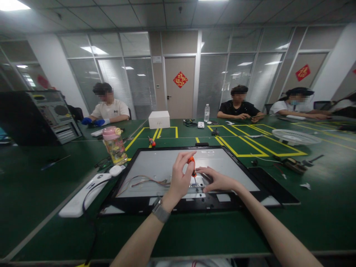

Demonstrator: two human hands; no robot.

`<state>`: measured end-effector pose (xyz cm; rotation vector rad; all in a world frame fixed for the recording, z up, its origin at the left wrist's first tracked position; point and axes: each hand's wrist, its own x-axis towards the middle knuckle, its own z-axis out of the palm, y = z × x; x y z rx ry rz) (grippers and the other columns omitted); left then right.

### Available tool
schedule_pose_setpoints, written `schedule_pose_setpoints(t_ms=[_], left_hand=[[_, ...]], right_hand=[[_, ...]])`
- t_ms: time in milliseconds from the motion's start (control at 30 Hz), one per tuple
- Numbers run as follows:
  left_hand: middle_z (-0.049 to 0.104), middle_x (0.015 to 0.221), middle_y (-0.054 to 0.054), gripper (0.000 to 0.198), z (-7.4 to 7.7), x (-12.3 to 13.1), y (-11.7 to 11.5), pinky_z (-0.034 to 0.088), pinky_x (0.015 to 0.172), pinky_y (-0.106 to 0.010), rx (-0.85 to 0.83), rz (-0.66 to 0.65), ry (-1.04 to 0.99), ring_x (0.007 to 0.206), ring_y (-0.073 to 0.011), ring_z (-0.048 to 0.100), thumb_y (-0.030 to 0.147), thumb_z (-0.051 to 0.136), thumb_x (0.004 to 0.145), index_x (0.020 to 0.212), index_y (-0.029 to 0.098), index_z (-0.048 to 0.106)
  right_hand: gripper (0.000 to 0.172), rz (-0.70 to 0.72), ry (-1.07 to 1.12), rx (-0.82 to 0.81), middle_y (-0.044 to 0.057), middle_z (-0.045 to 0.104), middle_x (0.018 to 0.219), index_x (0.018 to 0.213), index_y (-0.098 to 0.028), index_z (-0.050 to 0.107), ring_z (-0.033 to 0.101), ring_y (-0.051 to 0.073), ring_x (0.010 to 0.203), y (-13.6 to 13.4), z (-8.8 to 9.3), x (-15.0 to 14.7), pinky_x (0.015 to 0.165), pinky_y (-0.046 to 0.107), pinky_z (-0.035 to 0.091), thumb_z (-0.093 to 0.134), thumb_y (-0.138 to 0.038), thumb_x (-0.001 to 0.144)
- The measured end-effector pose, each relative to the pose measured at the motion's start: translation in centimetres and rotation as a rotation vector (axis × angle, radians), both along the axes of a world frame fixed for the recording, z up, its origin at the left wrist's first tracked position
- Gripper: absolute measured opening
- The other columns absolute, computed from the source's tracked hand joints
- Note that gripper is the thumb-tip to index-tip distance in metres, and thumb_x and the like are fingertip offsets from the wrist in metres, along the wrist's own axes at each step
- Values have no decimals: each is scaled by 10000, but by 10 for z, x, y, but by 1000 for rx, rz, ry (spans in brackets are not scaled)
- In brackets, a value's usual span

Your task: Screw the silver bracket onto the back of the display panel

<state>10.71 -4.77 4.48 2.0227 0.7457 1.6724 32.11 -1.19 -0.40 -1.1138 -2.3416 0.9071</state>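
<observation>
The monitor [155, 163] lies opened, wires [147, 180] loose, its board [200, 179] seemingly not yet freed: the left hand [179, 180] pinches a screwdriver [192, 165] upright beside the right hand [219, 181], resting open, empty.

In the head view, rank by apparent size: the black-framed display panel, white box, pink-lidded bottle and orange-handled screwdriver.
1. black-framed display panel
2. pink-lidded clear bottle and white cardboard box: unranked, since the box sits farther away
3. orange-handled screwdriver

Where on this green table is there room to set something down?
Bare green: left of the white bar, below the computer case, and right of the monitor, below the tools. Crowded: by the bottle and where the left hand holds a screwdriver.
</observation>
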Motion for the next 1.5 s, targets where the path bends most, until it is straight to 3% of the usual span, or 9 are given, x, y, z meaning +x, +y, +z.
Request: schedule_pose_setpoints(t_ms=[100, 267, 467, 733, 967, 1167, 1367, 1500], left_hand=[[610, 1067, -65, 307, 1, 0, 0, 450, 864, -311, -23, -16, -5, 960, -169, 577, 188, 420, 947, 1191, 213, 604], [537, 849, -8, 212, 2, 0, 2, 453, 780, -273, -7, 72, -12, 780, -136, 547, 211, 574, 872, 1061, 212, 671], [597, 1019, -63, 352, 1, -1, 3, 466, 809, -301, -76, -7, -20, 887, -157, 579, 213, 393, 958, 1269, 211, 559], [534, 784, 7, 232, 3, -1, 6, 459, 735, -270, -30, 68, -29, 736, -134, 533, 226, 610, 853, 1074, 214, 680], [529, 891, -27, 252, 3, -1, 4, 452, 774, -283, -43, 107, -69, 798, -142, 544, 257, 497, 928, 1099, 210, 676], [599, 886, -36, 328, 1, -2, 4, 443, 765, -285, -82, 31, -68, 809, -152, 551, 219, 385, 961, 1194, 201, 615], [537, 845, -12, 238, 3, 0, 3, 456, 768, -271, -54, 112, -85, 779, -138, 542, 246, 551, 893, 1087, 220, 686], [604, 845, -15, 239, 2, 0, 4, 477, 796, -290, -78, 137, -152, 806, -151, 592, 226, 651, 820, 1055, 203, 684]], right_hand=[[808, -11, -7, -5, 120, 416, 1461, 1344, -248, 500, 333, 338, 1368, -1, 2, -1, 1159, 523, 160, 776, -548, 646], [813, -9, -14, -8, 126, 407, 1468, 1345, -234, 497, 316, 332, 1378, -3, 3, -1, 1163, 517, 147, 772, -552, 649], [809, -13, -4, -12, 113, 400, 1478, 1342, -259, 496, 311, 332, 1383, -1, 1, 0, 1162, 522, 151, 772, -563, 645], [803, -13, -5, -33, 119, 392, 1481, 1340, -253, 494, 309, 330, 1384, -6, 7, -3, 1159, 520, 159, 766, -561, 649], [814, -16, -13, -19, 128, 404, 1474, 1336, -229, 502, 311, 330, 1383, -4, 5, -1, 1160, 512, 163, 765, -570, 645], [822, -15, -14, -21, 131, 392, 1484, 1344, -229, 497, 303, 332, 1390, -4, 5, -1, 1162, 511, 159, 764, -572, 646], [815, -24, -16, -34, 116, 385, 1490, 1342, -258, 498, 301, 325, 1391, -6, 7, -3, 1162, 520, 151, 763, -579, 641], [826, -23, -27, -21, 114, 394, 1486, 1352, -250, 493, 297, 338, 1391, -4, 6, -2, 1169, 517, 120, 760, -581, 643]])
